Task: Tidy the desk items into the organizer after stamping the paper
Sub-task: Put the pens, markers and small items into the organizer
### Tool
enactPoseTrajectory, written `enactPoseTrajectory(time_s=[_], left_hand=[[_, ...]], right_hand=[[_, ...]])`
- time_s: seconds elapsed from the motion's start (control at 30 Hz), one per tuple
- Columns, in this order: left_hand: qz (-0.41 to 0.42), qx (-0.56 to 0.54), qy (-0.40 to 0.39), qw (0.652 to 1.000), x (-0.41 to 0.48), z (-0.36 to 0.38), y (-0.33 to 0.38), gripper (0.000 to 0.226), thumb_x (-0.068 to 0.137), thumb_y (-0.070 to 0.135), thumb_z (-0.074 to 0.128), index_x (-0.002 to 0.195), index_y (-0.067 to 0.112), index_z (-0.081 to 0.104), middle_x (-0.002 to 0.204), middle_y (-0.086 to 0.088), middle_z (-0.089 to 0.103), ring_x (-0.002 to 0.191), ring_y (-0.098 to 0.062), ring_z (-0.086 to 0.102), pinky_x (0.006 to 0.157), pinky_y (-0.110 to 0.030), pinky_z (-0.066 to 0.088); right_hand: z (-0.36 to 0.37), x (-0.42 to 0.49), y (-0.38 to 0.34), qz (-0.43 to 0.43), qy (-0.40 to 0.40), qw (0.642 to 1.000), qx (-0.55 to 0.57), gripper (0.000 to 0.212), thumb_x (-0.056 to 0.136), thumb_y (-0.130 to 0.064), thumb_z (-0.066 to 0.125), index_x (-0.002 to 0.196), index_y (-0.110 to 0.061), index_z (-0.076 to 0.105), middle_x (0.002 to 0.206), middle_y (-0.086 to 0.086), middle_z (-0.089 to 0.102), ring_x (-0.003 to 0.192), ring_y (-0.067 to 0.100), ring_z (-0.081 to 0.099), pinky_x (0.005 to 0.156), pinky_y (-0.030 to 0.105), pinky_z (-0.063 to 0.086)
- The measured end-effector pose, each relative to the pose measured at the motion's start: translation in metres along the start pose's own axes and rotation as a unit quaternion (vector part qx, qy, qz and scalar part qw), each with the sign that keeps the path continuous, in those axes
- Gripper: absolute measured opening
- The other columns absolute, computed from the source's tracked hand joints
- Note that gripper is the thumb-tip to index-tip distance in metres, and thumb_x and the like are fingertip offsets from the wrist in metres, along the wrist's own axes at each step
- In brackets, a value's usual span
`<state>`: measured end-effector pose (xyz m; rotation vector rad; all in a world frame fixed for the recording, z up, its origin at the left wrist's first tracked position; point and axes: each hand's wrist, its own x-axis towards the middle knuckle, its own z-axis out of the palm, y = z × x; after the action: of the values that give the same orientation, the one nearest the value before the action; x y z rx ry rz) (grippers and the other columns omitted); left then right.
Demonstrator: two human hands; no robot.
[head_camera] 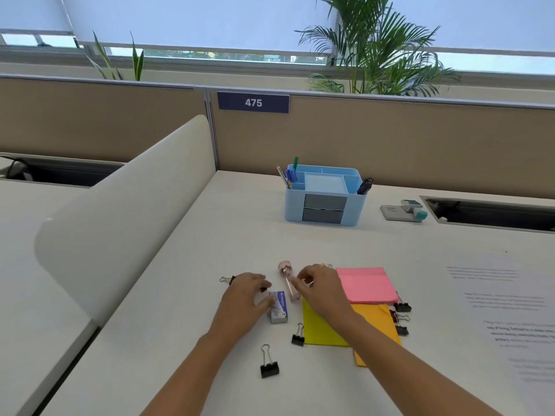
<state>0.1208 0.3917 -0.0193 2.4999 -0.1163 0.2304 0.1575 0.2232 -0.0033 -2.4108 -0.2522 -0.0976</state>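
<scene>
My left hand (249,295) has its fingers curled over the left end of a small grey and blue staple box (279,309) lying on the desk. Just to its right, my right hand (319,288) pinches the side of a clear pink tube (288,277) with thumb and forefinger. The blue organizer (326,202) stands at the back of the desk, with pens in its side slots and two grey drawers shut. A teal stamp (416,210) lies beside a grey ink pad (392,213) to the organizer's right. The printed paper (510,310) lies at the far right.
Pink sticky notes (365,285), a yellow pad (321,328) and an orange pad (378,325) lie under and beside my right forearm. Several black binder clips are scattered around, one near the front (269,363) and one by the yellow pad (298,336). A curved white divider (135,205) borders the desk's left side.
</scene>
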Motion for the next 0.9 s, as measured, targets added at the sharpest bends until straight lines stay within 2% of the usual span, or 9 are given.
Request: enactPoseTrajectory(time_s=[0.1, 0.23, 0.37, 0.5, 0.6, 0.7, 0.8, 0.9], left_hand=[[0.012, 0.046, -0.083, 0.995, 0.004, -0.003, 0.008, 0.053, 0.080, 0.041, 0.065, 0.126, 0.018, 0.055, 0.135, 0.002, 0.052, 0.130, -0.010, 0.038, 0.104, -0.020, 0.027], [0.014, 0.098, -0.133, 0.986, 0.005, -0.008, 0.012, 0.068, 0.075, 0.052, 0.065, 0.132, 0.019, 0.049, 0.140, 0.005, 0.047, 0.138, -0.010, 0.027, 0.112, -0.028, 0.020], [0.034, 0.170, -0.165, 0.971, 0.006, -0.011, 0.012, 0.068, 0.077, 0.059, 0.058, 0.134, 0.024, 0.047, 0.146, 0.011, 0.039, 0.143, -0.010, 0.013, 0.117, -0.037, 0.002], [0.036, 0.166, -0.166, 0.971, 0.007, -0.012, 0.015, 0.062, 0.074, 0.057, 0.063, 0.126, 0.025, 0.053, 0.138, 0.008, 0.048, 0.139, -0.012, 0.023, 0.116, -0.035, 0.007], [0.027, 0.109, -0.119, 0.987, 0.006, -0.011, 0.017, 0.056, 0.067, 0.051, 0.073, 0.113, 0.023, 0.059, 0.114, 0.005, 0.058, 0.118, -0.014, 0.045, 0.100, -0.025, 0.027], [0.001, 0.086, -0.090, 0.992, 0.004, -0.014, 0.023, 0.051, 0.063, 0.044, 0.078, 0.106, 0.026, 0.058, 0.100, 0.006, 0.054, 0.102, -0.013, 0.046, 0.081, -0.021, 0.033], [0.004, 0.067, -0.068, 0.995, 0.003, -0.015, 0.030, 0.041, 0.067, 0.033, 0.077, 0.101, 0.023, 0.057, 0.090, 0.008, 0.055, 0.088, -0.010, 0.046, 0.071, -0.022, 0.033], [-0.001, 0.001, -0.058, 0.998, 0.006, -0.017, 0.035, 0.022, 0.074, 0.018, 0.071, 0.088, 0.026, 0.055, 0.086, 0.007, 0.063, 0.076, -0.010, 0.056, 0.069, -0.025, 0.047]], right_hand=[[0.000, 0.004, -0.005, 0.001, -0.015, 1.000, -0.010, 0.031, 0.085, -0.034, 0.062, 0.099, -0.006, 0.063, 0.092, 0.008, 0.063, 0.088, 0.019, 0.054, 0.070, 0.025, 0.036], [0.005, 0.008, -0.009, 0.012, -0.070, 0.997, -0.029, 0.045, 0.084, -0.035, 0.063, 0.122, -0.013, 0.051, 0.111, 0.011, 0.060, 0.106, 0.023, 0.052, 0.082, 0.026, 0.037], [0.005, 0.012, -0.016, 0.004, -0.130, 0.989, -0.073, 0.061, 0.087, -0.025, 0.059, 0.141, -0.018, 0.031, 0.131, 0.014, 0.046, 0.123, 0.027, 0.042, 0.097, 0.029, 0.034], [0.004, 0.014, -0.018, -0.003, -0.168, 0.980, -0.105, 0.071, 0.087, -0.014, 0.054, 0.146, -0.030, 0.018, 0.128, 0.016, 0.040, 0.115, 0.032, 0.047, 0.095, 0.031, 0.038], [0.002, 0.011, -0.017, -0.010, -0.170, 0.980, -0.099, 0.069, 0.087, -0.007, 0.047, 0.146, -0.031, 0.020, 0.127, 0.016, 0.038, 0.112, 0.033, 0.048, 0.094, 0.031, 0.039], [-0.001, 0.007, -0.015, -0.010, -0.153, 0.985, -0.078, 0.064, 0.088, -0.005, 0.045, 0.143, -0.031, 0.027, 0.127, 0.016, 0.037, 0.112, 0.032, 0.048, 0.094, 0.030, 0.039], [-0.004, 0.006, -0.013, -0.007, -0.128, 0.990, -0.055, 0.058, 0.086, -0.005, 0.047, 0.137, -0.028, 0.034, 0.125, 0.015, 0.039, 0.110, 0.033, 0.049, 0.090, 0.030, 0.040], [-0.010, 0.006, -0.010, -0.002, -0.101, 0.995, -0.023, 0.050, 0.084, -0.009, 0.053, 0.130, -0.024, 0.039, 0.121, 0.013, 0.044, 0.101, 0.029, 0.052, 0.082, 0.030, 0.040]])
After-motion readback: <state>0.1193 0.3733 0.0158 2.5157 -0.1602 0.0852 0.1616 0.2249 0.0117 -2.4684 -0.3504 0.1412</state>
